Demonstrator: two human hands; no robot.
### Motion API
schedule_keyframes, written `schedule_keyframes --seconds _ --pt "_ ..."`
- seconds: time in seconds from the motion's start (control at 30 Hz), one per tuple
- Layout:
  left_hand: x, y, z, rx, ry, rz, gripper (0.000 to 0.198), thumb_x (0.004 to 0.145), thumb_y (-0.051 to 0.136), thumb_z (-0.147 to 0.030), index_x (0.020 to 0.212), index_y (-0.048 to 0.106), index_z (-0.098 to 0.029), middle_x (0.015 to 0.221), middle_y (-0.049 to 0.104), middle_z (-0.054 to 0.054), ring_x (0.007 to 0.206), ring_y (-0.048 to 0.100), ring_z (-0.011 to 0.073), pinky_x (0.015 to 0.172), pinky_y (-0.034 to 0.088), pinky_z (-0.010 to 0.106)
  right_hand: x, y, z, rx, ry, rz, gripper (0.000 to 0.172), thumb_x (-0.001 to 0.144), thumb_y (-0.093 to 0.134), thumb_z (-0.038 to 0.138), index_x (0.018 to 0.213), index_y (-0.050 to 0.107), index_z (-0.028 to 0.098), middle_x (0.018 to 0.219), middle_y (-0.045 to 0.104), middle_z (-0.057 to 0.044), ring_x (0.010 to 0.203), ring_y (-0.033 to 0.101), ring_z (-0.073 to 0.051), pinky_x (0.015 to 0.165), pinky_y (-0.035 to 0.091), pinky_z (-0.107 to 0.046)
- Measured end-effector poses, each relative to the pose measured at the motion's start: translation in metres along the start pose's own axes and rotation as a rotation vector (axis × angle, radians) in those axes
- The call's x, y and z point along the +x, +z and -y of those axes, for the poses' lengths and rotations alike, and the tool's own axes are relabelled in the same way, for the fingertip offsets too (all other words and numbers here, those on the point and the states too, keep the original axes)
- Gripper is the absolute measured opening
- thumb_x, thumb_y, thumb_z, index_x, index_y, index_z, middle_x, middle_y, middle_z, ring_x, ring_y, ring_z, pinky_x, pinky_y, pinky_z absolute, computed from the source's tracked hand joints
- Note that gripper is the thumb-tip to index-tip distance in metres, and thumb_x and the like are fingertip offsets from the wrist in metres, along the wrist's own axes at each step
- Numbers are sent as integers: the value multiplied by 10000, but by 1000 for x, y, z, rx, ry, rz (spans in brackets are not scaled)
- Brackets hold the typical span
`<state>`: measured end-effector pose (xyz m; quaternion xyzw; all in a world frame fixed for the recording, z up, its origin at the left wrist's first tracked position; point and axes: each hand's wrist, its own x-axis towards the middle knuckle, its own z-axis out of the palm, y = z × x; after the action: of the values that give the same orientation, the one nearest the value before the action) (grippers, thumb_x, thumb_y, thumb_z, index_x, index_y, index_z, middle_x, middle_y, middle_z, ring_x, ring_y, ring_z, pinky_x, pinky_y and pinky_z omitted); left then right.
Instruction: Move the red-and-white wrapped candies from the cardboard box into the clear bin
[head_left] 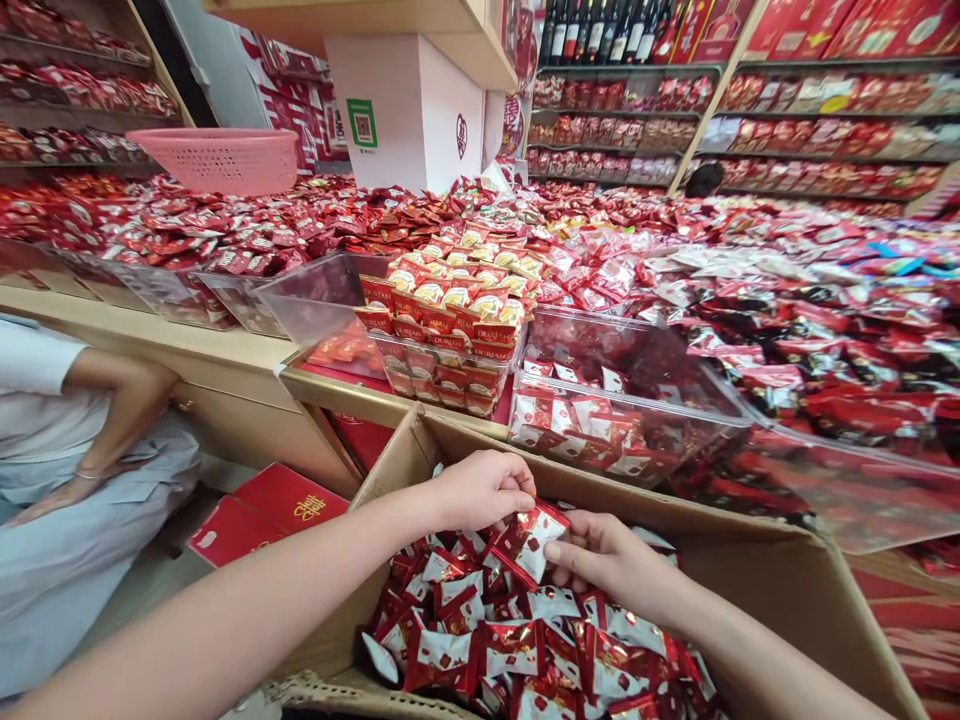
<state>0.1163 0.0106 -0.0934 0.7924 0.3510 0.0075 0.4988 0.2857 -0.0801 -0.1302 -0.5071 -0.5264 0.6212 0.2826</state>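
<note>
Between my two hands is a red and white candy packet, held up over an open cardboard box. My left hand pinches its upper left edge with curled fingers. On the packet's right side, the thumb and fingers of my right hand close on it. Below them, many more of the same packets lie loose in the box. Just beyond the box stands a clear plastic bin with some matching packets at its left and front.
Neatly stacked durian packets fill another bin to the left. A seated person is at the far left, beside a red carton. Heaped candy, a pink basket and a white pillar stand behind.
</note>
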Motion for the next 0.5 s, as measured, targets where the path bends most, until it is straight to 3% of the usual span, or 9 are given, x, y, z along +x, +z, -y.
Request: schedule_keyframes --seconds 0.1,0.2,0.33,0.43,0.5 --pt "0 3 -1 -151 -5 -2 283 771 412 -367 930 475 -141 635 528 -22 538 529 95 500 432 209 -4 3 8 110 7 -34 347 684 574 482 670 522 139 549 561 19 477 469 -71 481 358 -200" --pt "-3 1 -2 -341 -3 76 372 721 524 -372 1000 473 -131 693 562 -6 538 501 68 513 414 197 -7 3 17 181 17 -72 346 652 613 465 639 500 138 528 562 21 473 461 -65 496 360 -200" --pt "-4 2 -2 -492 -35 90 398 616 653 -370 893 530 -112 629 556 -14 474 450 48 474 359 186 -6 4 20 210 33 -123 343 679 589 475 704 493 146 524 560 26 456 449 -63 483 356 -194" --pt "-6 1 -4 -514 -56 61 428 586 661 -441 846 545 -121 628 562 -12 491 464 59 479 347 190 -7 3 20 125 -5 -175 337 714 539 492 712 495 158 515 544 24 456 459 -80 473 368 -205" --pt "-9 -2 -6 -603 -132 111 476 646 542 -564 854 538 -136 684 577 9 522 499 74 494 356 200 -11 2 22 -76 -92 -235 301 760 496 455 687 511 163 531 537 11 483 483 -101 478 388 -218"
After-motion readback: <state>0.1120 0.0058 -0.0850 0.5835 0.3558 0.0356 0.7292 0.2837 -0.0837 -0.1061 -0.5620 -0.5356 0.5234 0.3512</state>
